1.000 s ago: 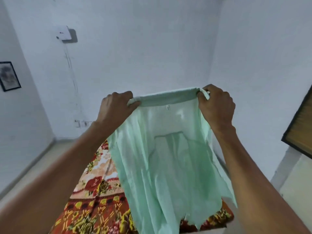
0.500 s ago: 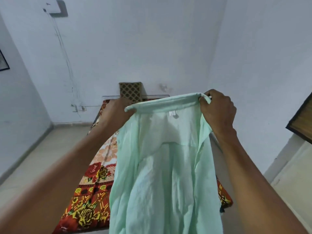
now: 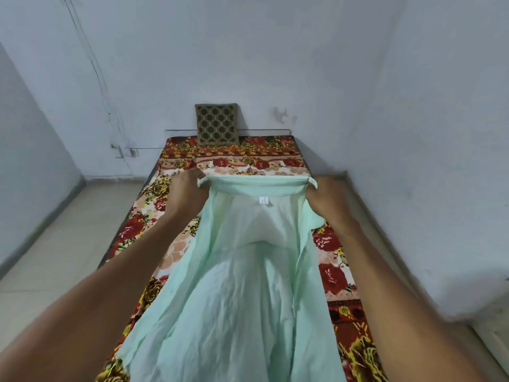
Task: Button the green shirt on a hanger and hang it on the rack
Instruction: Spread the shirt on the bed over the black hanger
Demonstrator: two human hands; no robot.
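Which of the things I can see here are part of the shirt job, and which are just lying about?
Part of the job:
- green shirt, open, held by its collar
- left hand, gripping one collar end
- right hand, at the other end, fingers hidden behind cloth

Just lying about:
- flowered bedspread
- patterned cushion against the wall

No hanger or rack in view.

My arms reach toward 12 o'clock; left hand (image 3: 186,195) at 11 and right hand (image 3: 326,198) at 1 grip cloth.
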